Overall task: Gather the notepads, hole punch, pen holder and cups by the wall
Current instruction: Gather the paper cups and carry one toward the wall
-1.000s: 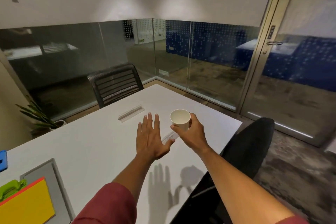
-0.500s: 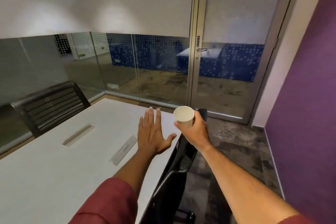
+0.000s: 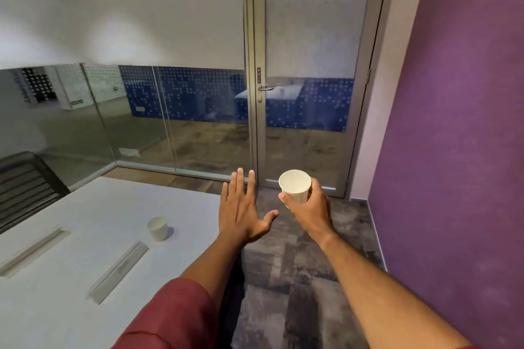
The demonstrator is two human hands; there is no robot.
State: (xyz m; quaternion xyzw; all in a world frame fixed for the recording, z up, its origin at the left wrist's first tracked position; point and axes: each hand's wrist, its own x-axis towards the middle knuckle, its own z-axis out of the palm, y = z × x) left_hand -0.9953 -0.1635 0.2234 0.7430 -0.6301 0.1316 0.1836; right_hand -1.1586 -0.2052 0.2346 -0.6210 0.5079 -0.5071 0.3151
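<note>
White desk [image 3: 85, 306] with two cable slots [image 3: 117, 270], a black chair [image 3: 25, 187] behind it, glass door [image 3: 306, 88], purple wall [image 3: 459, 122].

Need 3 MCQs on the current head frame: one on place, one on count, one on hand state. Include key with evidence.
1. Where does the second white paper cup stand?
A. on the white table, beside a cable slot
B. on the carpet
C. on the black chair

2. How many white paper cups are in view?
A. one
B. two
C. three

3. What is the left hand doing?
A. gripping a cup
B. clenched in a fist
C. open, fingers straight, holding nothing

Key:
1 A, the cup sits upright on the tabletop next to the nearer recessed slot.
2 B, one on the table, one held white paper cup in the right hand.
3 C, its fingers are spread flat in the air.
</note>
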